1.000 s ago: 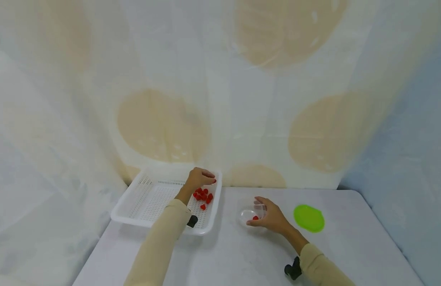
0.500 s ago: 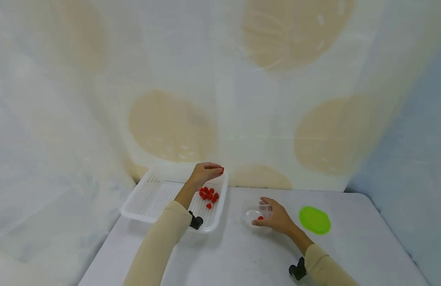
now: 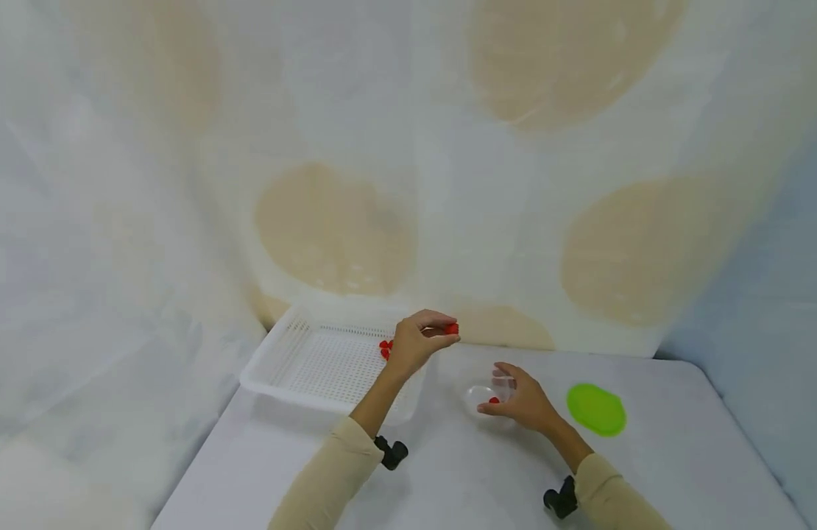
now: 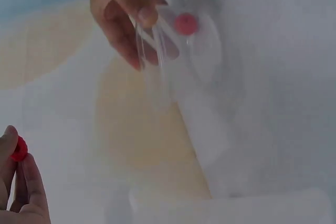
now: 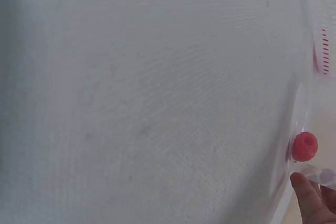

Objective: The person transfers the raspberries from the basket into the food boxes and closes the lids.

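Note:
My left hand (image 3: 418,340) pinches a small red berry (image 3: 452,328) between thumb and fingertips, raised above the table just right of the white perforated basket (image 3: 296,368). The berry (image 4: 19,149) also shows in the left wrist view at my fingertips. My right hand (image 3: 524,401) grips the rim of a small clear plastic cup (image 3: 480,397) on the table, with one red berry (image 3: 493,400) inside it. The same berry in the cup (image 5: 304,146) appears in the right wrist view beside a fingertip. A few red berries (image 3: 385,347) remain visible in the basket behind my left hand.
A round green lid (image 3: 596,409) lies flat on the table right of the cup. The grey table (image 3: 448,478) ends at a patterned cloth backdrop (image 3: 408,184) close behind the basket. Black wrist camera mounts (image 3: 390,453) sit under both sleeves.
My left hand lifted a red berry out of the basket and carried it rightward toward the cup. The right hand stayed on the cup.

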